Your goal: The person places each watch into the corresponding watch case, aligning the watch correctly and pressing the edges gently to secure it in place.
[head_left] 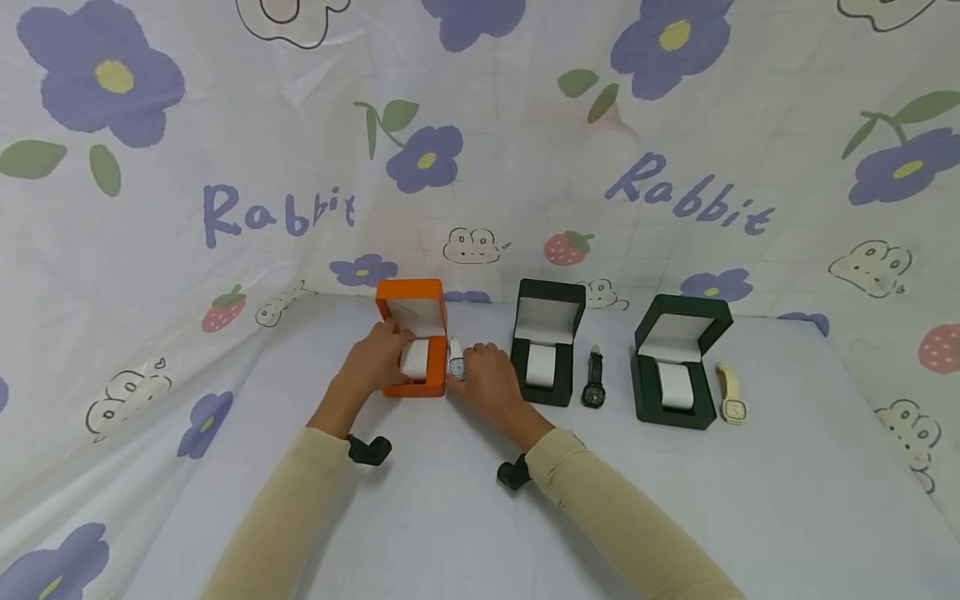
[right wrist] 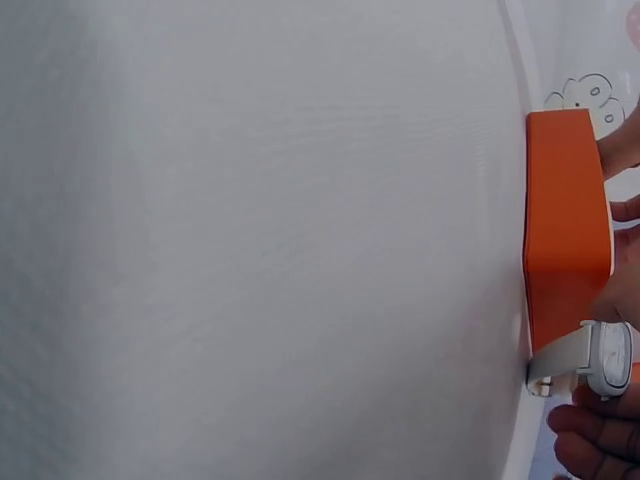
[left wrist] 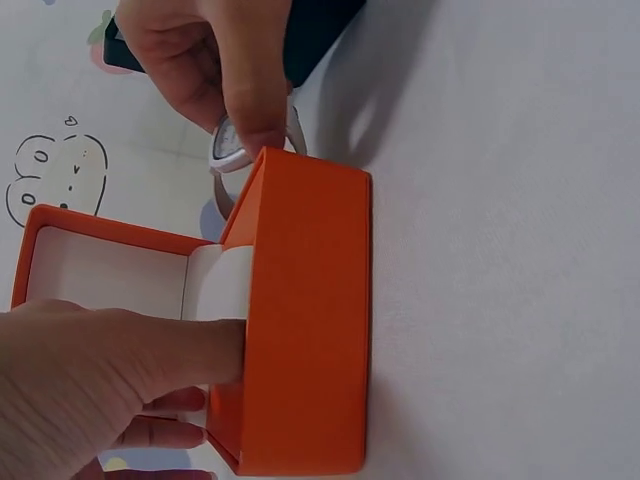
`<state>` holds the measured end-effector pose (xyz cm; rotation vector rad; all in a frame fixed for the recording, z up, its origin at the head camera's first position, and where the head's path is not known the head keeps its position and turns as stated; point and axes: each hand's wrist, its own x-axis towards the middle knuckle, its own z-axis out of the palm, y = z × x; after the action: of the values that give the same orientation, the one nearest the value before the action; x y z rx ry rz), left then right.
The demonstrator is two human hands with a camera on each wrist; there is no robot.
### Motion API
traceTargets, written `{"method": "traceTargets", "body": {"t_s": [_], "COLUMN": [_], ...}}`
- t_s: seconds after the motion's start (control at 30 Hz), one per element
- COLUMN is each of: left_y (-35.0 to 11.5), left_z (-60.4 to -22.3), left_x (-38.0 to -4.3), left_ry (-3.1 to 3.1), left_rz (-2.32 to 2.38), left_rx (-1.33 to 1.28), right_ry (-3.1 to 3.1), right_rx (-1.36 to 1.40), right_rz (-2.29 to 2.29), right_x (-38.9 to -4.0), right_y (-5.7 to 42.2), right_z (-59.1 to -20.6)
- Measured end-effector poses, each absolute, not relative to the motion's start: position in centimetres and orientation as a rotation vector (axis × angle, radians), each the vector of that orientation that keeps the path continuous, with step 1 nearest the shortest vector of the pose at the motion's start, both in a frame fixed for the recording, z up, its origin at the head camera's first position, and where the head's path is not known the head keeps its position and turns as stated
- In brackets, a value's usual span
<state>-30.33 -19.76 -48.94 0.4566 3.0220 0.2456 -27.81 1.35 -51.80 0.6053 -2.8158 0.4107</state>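
Note:
My left hand (head_left: 380, 357) reaches into the open orange watch box (head_left: 437, 377) from its left side. Its thumb is at the near end of the white cushion (head_left: 417, 358) and fingers are at the far end, gripping it inside the box. Some of the grip is hidden behind the thumb in the left wrist view. Just right of the box, my right hand (head_left: 491, 383) holds a white-strapped watch (right wrist: 607, 358) between thumb and fingers. The watch's face is turned partly upward and its strap is curved, close to the box's right wall.
An open black box (head_left: 566, 379) with a white cushion stands to the right, a black watch (head_left: 594, 379) beside it. Farther right are an open dark green box (head_left: 703, 398) and a cream-yellow watch (head_left: 731, 396). Behind them hangs a flower-printed cloth (head_left: 495, 167).

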Motion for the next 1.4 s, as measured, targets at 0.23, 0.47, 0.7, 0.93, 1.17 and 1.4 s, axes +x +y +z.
{"method": "traceTargets", "body": {"t_s": [0.23,0.47,0.7,0.93,1.17,1.4], "left_y": [-19.9,-20.3,-20.7,-21.2,-21.3,-21.6], "left_z": [-48.9,-49.0,-49.8,-50.3,-50.7,-51.3], "left_x": [-30.0,-30.0,-30.2,-29.8,-29.1,-28.5], "left_ry": [3.042,3.069,3.113,3.141,3.160,3.242], "left_rz": [0.240,0.276,0.300,0.358,0.534,0.531], "left_rx": [0.481,0.554,0.621,0.667,0.735,0.820], "right_ry": [-2.849,-2.797,-2.723,-2.642,-2.572,-2.537], "right_rx": [0.597,0.611,0.631,0.683,0.712,0.705], "right_rz": [0.516,0.619,0.692,0.795,0.898,0.976], "right_x": [-27.7,-27.3,-27.0,-26.8,-26.4,-26.1], "right_y": [1.4,1.7,2.0,2.3,2.9,3.2], "right_z": [-51.7,-51.5,-51.4,-51.8,-51.8,-51.5]}}
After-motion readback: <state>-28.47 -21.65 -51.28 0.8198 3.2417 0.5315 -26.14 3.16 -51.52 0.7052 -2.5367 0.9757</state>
